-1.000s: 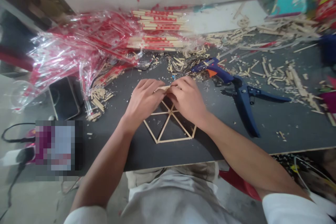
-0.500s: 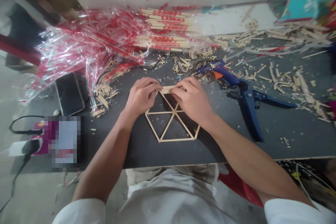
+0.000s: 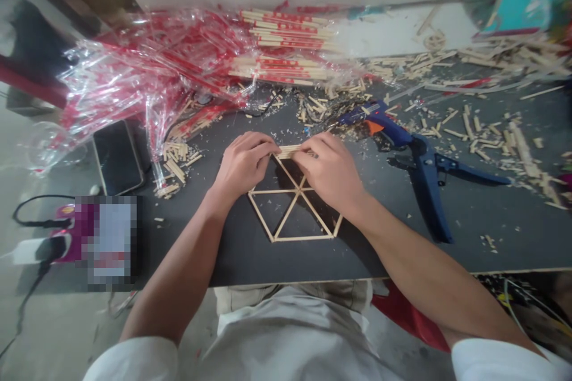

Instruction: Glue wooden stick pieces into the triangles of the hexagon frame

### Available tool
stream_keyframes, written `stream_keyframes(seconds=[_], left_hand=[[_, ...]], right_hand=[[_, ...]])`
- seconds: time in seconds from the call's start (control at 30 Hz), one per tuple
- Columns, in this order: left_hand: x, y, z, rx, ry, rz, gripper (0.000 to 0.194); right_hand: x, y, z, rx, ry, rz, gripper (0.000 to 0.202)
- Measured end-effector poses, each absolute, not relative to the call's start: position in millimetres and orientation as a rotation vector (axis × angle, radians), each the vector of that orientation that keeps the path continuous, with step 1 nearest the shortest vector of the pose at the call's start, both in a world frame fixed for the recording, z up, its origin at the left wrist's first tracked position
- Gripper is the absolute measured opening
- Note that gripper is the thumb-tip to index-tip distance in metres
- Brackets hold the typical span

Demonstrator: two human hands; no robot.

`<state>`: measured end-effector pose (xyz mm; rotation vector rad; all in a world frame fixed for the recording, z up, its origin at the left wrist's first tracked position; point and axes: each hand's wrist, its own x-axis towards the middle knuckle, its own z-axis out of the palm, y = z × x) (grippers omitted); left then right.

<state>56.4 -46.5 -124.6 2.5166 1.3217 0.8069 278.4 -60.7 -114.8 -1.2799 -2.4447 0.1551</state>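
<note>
A hexagonal frame of thin wooden sticks, with spokes meeting at its middle, lies on the dark tabletop in front of me. At its far edge, several short wooden sticks lie side by side between my hands. My left hand is closed, its fingertips pinching the left ends of these sticks. The right ends are pinched by my right hand, which covers part of the frame's right side. Fingers hide both ends of the sticks, so whether they touch the frame cannot be made out.
Right of my hands lie a blue glue gun and a blue hand cutter. Stick offcuts are scattered behind and right. Red-and-clear wrappers and bundled sticks fill the back. A phone lies left.
The view has shifted slightly, so things sit a little differently in the picture. Both hands stay on the sticks at the frame's far edge, with hardly any movement.
</note>
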Motion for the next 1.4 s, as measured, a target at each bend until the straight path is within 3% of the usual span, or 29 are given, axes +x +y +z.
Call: stream_keyframes(seconds=[0.33,0.63,0.9,1.2,1.4], left_hand=[[55.1,-46.3,-122.6,2.616,1.313,0.776,0.034],[56.9,-48.2,-116.2,2.713,1.286,0.769,0.031],[57.8,-46.9,-121.7,2.623,1.309,0.771,0.032],[58.7,-46.6,-124.2,2.598,1.301,0.774,0.034],[58.2,-46.2,-124.3,2.61,1.292,0.781,0.033]], right_hand=[[294.8,-54.8,-108.1,-1.292,-2.339,0.195,0.02],[320.5,-43.1,-100.9,-1.59,-2.112,0.296,0.024],[303.9,-52.6,-121.3,-1.191,-2.194,0.34,0.003],[279.9,-51.3,-126.4,-1.103,-2.291,0.109,0.023],[278.9,-50.0,-127.5,-1.122,-2.371,0.054,0.026]])
